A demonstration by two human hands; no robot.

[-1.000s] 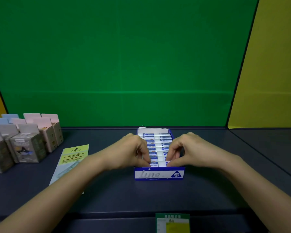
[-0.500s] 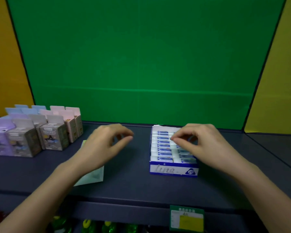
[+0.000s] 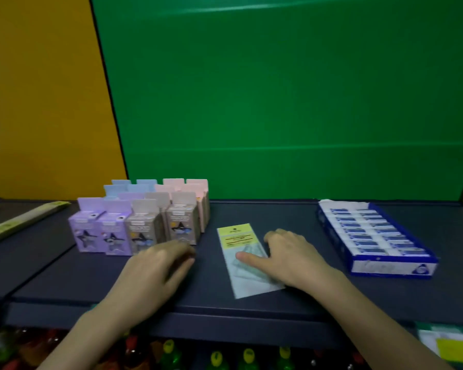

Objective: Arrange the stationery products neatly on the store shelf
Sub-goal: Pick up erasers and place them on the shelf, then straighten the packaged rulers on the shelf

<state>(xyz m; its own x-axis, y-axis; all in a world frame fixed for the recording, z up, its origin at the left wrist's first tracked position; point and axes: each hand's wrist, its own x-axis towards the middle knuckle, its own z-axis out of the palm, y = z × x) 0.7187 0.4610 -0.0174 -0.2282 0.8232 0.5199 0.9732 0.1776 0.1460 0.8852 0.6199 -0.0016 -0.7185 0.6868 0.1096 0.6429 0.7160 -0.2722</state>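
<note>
A flat clear packet with a yellow header card (image 3: 241, 252) lies on the dark shelf (image 3: 64, 279). My right hand (image 3: 286, 255) rests on its right half, thumb pressing the plastic, fingers spread. My left hand (image 3: 158, 265) hovers to the packet's left, just in front of the small boxes, fingers loosely curled and holding nothing; it is blurred. A block of small pastel boxes (image 3: 142, 217) stands in rows at the left. A blue display box of erasers (image 3: 372, 236) sits at the right, untouched.
A long yellow-labelled pack (image 3: 19, 222) lies at the far left. Green and yellow panels back the shelf. A price tag (image 3: 449, 345) hangs at the front edge on the right. Bottles with coloured caps (image 3: 217, 356) stand on the level below.
Both hands left the eraser box and moved left. The view swung left with them. My right hand has come down on the flat packet; my left hand is near the small boxes.
</note>
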